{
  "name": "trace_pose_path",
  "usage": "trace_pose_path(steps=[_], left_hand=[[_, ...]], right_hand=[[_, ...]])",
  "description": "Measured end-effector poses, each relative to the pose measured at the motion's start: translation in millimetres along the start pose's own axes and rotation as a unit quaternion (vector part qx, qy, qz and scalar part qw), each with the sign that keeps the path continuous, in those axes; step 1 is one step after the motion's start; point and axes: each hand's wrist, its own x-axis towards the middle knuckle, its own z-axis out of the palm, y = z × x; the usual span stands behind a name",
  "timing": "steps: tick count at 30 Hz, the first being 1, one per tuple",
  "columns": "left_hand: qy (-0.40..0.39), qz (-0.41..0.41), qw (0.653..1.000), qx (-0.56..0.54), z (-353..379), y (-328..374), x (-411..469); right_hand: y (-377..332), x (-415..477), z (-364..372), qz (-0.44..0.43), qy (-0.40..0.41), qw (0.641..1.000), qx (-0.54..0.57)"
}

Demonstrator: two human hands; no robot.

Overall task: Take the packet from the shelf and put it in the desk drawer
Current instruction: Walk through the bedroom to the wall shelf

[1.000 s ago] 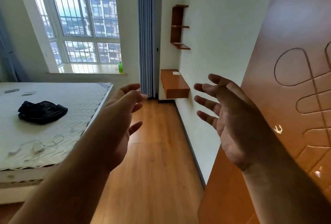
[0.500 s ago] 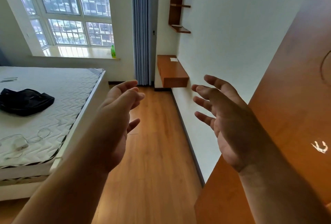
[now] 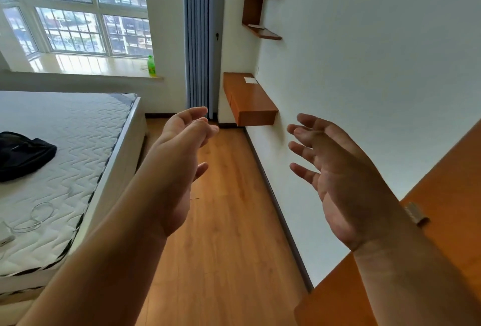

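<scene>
A wooden wall shelf (image 3: 256, 2) hangs high on the far right wall, and a small flat packet (image 3: 256, 26) lies on its lowest board. Below it a floating wooden desk (image 3: 253, 103) juts from the wall, its drawer fronts (image 3: 230, 97) closed and a white paper (image 3: 250, 80) on top. Both hands are raised in front of me, far from the shelf and desk. My left hand (image 3: 179, 159) is empty with fingers loosely apart. My right hand (image 3: 335, 174) is empty, palm turned inward, fingers spread.
A bed with a white mattress (image 3: 59, 159) fills the left, carrying a black bag (image 3: 23, 153) and a white cable (image 3: 33, 217). An orange wooden door (image 3: 442, 195) stands at my right. A green bottle (image 3: 151, 65) sits on the windowsill. Wood floor (image 3: 229, 221) runs ahead to the desk.
The view has moved forward and tilted down; the desk and shelf appear nearer and the door slides out to the right. Both hands stay raised and empty.
</scene>
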Motion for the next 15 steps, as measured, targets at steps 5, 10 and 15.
trace_pose_path(steps=[5, 10, 15], left_hand=[[-0.008, -0.014, 1.0, 0.008, -15.1, -6.6, 38.1], [-0.008, -0.017, 1.0, 0.016, -23.4, -16.8, 71.6], [0.0, -0.022, 0.999, 0.026, -23.6, -25.4, 105.8]], right_hand=[[9.4, 26.2, 20.7, 0.021, 0.016, 1.0, -0.001], [27.7, 54.0, 37.4, 0.033, 0.02, 0.999, 0.0], [48.2, 86.6, 50.3, 0.055, 0.012, 0.998, 0.006]])
